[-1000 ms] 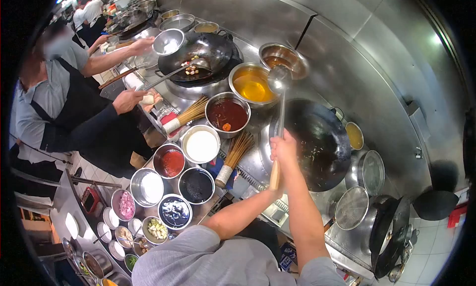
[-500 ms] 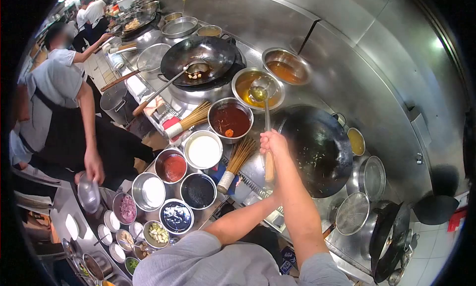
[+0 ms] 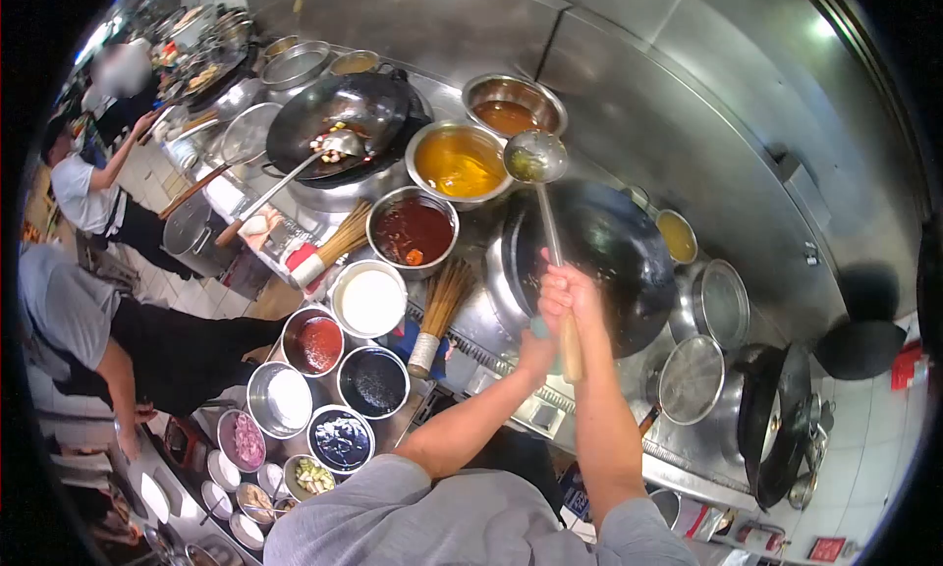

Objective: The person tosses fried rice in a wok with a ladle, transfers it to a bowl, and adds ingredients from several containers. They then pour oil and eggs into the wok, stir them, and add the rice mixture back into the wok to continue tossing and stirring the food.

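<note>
1. Head view, centre of the frame: the right hand [image 3: 568,296] is closed around the handle of a long ladle [image 3: 535,157], gripping just above its wooden end.
2. The left hand [image 3: 537,352] sits just below it, near the same handle; whether it grips I cannot tell.
3. The ladle's bowl sits upper centre, holding a little greenish liquid, between the bowl of yellow oil [image 3: 460,161] and the rim of the dark wok [image 3: 629,262].
4. Left of the hands, on the steel desk [image 3: 481,321], stand a bowl of red sauce [image 3: 413,230], a white-filled bowl [image 3: 368,299] and a bamboo brush [image 3: 439,311].
5. Upper left, a second wok [image 3: 339,114] holds another ladle with food pieces.
6. At the left edge, other people stand at the counter.
</note>
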### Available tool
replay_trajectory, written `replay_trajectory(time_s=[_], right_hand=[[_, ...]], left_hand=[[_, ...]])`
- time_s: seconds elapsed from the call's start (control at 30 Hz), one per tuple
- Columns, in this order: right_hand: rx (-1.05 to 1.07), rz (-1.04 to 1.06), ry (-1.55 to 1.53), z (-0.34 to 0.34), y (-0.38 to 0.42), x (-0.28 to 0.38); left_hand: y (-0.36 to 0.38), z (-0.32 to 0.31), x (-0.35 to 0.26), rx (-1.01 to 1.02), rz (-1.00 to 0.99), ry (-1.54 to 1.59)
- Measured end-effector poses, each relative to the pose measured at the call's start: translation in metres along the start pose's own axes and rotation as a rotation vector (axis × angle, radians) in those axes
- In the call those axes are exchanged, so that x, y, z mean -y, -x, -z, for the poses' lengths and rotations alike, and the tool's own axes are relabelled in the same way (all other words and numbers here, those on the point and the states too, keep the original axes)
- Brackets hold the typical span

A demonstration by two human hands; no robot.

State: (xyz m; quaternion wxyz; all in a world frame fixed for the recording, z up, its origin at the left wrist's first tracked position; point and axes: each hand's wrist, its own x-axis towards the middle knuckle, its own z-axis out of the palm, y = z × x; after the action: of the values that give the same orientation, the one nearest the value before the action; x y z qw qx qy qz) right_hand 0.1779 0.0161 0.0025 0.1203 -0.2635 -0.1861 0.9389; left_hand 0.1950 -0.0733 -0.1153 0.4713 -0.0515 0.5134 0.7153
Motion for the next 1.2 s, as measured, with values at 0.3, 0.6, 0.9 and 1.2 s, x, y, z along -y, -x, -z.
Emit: replay_trajectory(time_s=[0.3,0.6,0.9,1.2], right_hand=[[-0.442,0.181,0.419,0.092,0.144,0.028],[-0.497,0.199,0.148,0.134,0.180,0.013],[-0.615,0.370,0.343,0.118,0.156,0.020],[-0.155,0.208,-0.069,0.053,0.120,0.030]], left_hand=[[-0.015,0.009,0.021,0.005,0.034,-0.038],[-0.031,0.023,0.032,0.126,0.161,-0.072],[0.007,0.061,-0.012,-0.017,-0.107,-0.409],[0.017,0.176,-0.013,-0.010,-0.409,-1.272]])
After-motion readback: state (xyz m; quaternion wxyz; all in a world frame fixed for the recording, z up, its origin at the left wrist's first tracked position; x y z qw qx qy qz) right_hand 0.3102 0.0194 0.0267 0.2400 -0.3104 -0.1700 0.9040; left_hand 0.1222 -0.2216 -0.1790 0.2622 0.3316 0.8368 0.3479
